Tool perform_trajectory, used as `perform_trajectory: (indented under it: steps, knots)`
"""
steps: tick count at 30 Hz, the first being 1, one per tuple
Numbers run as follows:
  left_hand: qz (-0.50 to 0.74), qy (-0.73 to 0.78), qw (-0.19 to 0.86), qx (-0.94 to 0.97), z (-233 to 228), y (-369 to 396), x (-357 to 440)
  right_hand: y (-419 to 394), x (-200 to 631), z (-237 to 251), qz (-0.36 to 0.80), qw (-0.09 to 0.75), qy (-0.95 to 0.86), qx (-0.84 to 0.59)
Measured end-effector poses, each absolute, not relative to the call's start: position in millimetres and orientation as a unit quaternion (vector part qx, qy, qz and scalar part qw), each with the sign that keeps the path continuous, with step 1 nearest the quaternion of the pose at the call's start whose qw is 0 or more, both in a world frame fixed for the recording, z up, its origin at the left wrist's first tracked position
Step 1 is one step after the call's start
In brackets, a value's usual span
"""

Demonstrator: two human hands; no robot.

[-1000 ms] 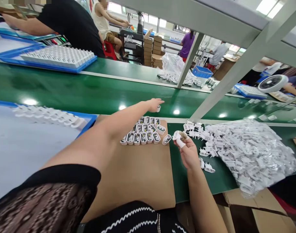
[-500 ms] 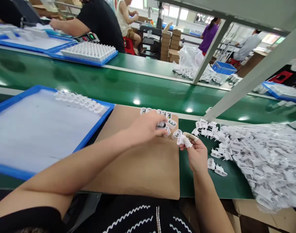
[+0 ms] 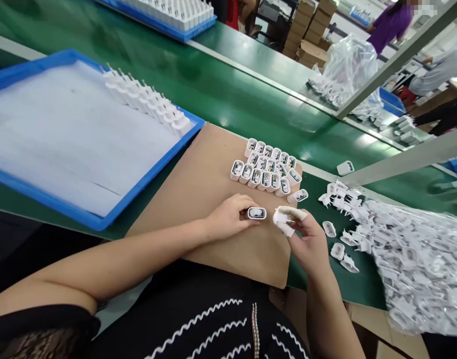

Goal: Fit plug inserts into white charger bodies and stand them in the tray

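Between the fingertips of the left hand (image 3: 232, 217) sat a small white charger shell (image 3: 257, 213), pinched at its left end so that its open face pointed up and toward the other hand, ready to receive a part. Just to its right, the right hand (image 3: 307, 239) had its fingers closed around a white plug insert (image 3: 284, 222); the forefinger wore a white finger cot, probably to keep the plastic clean and give grip. Both hands hovered close together, nearly touching, above the near right corner of a brown cardboard sheet (image 3: 213, 184) that served as a work mat on the green bench.

Farther along that sheet, toward its far right corner, stood a block of more shells (image 3: 266, 167) in tight rows with open faces up, so each could be picked off without sorting. One stray shell (image 3: 299, 195) lay just off the right end of the rows.

To the right of the hands, loose plug inserts (image 3: 342, 219) were scattered on the green surface within easy reach, spilling from a large clear bag of parts (image 3: 419, 259).

To the left lay a blue tray (image 3: 101, 219) lined with white sheet, holding a single row of assembled white plugs (image 3: 146, 97) standing prongs up along its far right edge. Beyond the sheet ran a green conveyor belt (image 3: 221, 94), where one shell (image 3: 345, 167) lay alone.
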State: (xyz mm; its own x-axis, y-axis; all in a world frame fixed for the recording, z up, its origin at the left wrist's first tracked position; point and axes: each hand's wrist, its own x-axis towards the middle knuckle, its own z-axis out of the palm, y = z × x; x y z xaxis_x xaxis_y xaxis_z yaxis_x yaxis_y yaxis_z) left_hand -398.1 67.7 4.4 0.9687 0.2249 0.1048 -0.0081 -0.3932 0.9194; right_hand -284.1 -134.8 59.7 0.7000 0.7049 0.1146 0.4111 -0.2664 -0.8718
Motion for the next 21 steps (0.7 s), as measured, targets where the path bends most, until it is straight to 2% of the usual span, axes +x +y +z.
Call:
perform_trajectory:
  steps: [3,7,17,21]
  knots:
    - [0.122,0.069,0.562,0.815,1.3,69.3,-398.9,-122.5,-291.1,66.9,0.014,0.347,-0.473,-0.81]
    - [0.118,0.061,0.576,0.806,-1.0,70.7,-397.3,-104.9,-296.3,73.3,-0.019,0.235,-0.552,-0.8]
    - [0.118,0.044,0.58,0.805,0.7,74.5,-395.9,-79.4,-297.5,81.1,-0.074,0.077,-0.638,-0.762]
    - [0.112,0.043,0.586,0.801,1.1,74.4,-395.7,-76.5,-298.2,80.9,-0.076,0.062,-0.644,-0.758]
